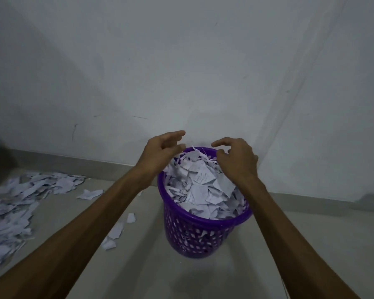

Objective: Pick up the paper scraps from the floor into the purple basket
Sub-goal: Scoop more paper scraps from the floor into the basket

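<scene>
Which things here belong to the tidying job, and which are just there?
Part of the job:
- round purple plastic basket with holes
- white torn paper scraps heaped in it
- big pile of scraps on the floor
- few loose scraps nearer the basket
- left hand and right hand, over the basket

Just there:
- white wall
- grey skirting strip

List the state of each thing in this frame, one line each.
Purple basket: upright on the floor, heaped with scraps above its rim.
Scrap pile: spread on the floor, left of the basket.
Left hand: over the basket, fingers relaxed.
Right hand: over the basket, fingers loosely curled.
</scene>
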